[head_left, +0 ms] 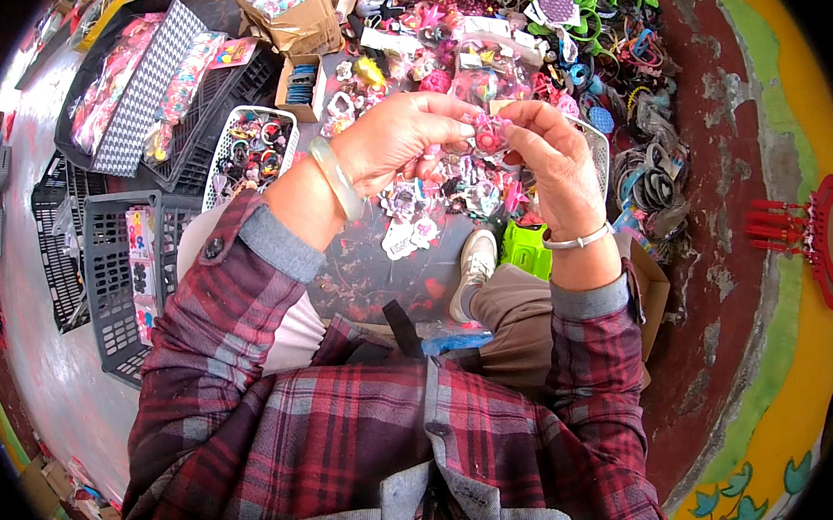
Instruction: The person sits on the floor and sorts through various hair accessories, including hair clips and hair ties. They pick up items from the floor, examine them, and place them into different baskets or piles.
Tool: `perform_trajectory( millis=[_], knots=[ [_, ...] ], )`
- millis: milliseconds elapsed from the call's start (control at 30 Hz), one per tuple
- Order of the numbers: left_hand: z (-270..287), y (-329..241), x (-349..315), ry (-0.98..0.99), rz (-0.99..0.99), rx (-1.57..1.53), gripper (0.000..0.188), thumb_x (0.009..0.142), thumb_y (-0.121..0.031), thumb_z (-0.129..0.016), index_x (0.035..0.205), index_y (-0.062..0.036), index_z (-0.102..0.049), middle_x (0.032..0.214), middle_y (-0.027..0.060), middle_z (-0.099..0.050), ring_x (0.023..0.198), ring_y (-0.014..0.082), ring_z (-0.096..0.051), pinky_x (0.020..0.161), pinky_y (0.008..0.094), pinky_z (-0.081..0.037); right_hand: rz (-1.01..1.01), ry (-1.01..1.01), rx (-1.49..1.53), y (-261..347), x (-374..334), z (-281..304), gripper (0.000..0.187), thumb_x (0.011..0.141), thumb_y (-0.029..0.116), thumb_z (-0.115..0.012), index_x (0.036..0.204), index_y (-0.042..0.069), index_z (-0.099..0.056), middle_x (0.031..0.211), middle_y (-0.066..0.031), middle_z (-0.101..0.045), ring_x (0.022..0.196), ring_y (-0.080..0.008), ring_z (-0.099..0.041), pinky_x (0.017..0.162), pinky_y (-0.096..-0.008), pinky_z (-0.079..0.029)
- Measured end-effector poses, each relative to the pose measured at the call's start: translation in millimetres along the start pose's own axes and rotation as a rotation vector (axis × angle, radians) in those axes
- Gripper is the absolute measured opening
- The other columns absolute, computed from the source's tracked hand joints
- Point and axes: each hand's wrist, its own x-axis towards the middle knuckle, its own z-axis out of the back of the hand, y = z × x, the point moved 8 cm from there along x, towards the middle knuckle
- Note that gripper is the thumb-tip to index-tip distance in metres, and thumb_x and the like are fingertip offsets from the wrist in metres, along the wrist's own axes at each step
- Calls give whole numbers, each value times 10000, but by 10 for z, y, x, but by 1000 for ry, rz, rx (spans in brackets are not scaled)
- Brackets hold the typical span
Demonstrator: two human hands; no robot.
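Between my two hands, above the pile, is a small pink and red hair accessory [489, 135]; its exact kind is too small to make out. My left hand [401, 135], with a pale bangle at the wrist, pinches it from the left between thumb and fingers. From the other side my right hand [560, 164], wearing a silver bangle, grips it with thumb and forefinger. Below and behind them spreads a heap of small hair ornaments [461, 181] in pink, white and black. A clear bag [493, 67] with colourful pieces lies just beyond my fingers.
At left stand a white basket of hair ties [253, 147], a grey plastic crate [121, 278] and a houndstooth-patterned box [148, 96]. Cardboard boxes [307, 25] sit at the far left. Green headbands [588, 16] lie at the far right; a bright green object [526, 250] is by my shoe.
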Motion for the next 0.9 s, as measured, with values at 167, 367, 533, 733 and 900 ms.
perform_trajectory(
  millis=[167,367,533,733,900],
  knots=[
    [99,-20,23,-35,-64,-99,173,860,-154,-565,979,-29,-569,782,25,-598,436,61,-474,378,178,-376,-61,103,-2,-130,22,-18,150,816,107,-609,932,13,-622,819,9,-603,730,-48,-524,643,-189,-406],
    [111,11,4,-123,19,-194,196,880,-172,-540,1015,-31,-546,818,40,-598,443,78,-476,379,190,-371,-162,72,41,-256,36,128,137,836,131,-594,924,36,-641,823,-24,-646,728,-90,-592,629,-214,-447],
    [67,20,-12,-105,43,-224,224,894,-238,-513,995,-45,-561,808,28,-604,481,76,-504,408,165,-403,-209,90,45,-328,52,216,133,840,133,-588,926,53,-649,835,-32,-650,743,-102,-601,638,-221,-451],
    [97,40,9,-70,34,-244,228,907,-230,-490,1026,-46,-556,797,36,-595,484,93,-524,391,165,-391,-225,53,63,-362,68,195,132,840,120,-585,928,40,-641,822,-20,-642,735,-90,-589,641,-216,-449],
    [76,32,-48,-110,94,-143,259,887,-257,-522,1044,-54,-555,779,25,-587,509,104,-547,381,155,-374,-201,63,-27,-361,73,239,142,845,94,-569,944,8,-623,840,-9,-630,744,-70,-570,653,-206,-442]
  ],
)
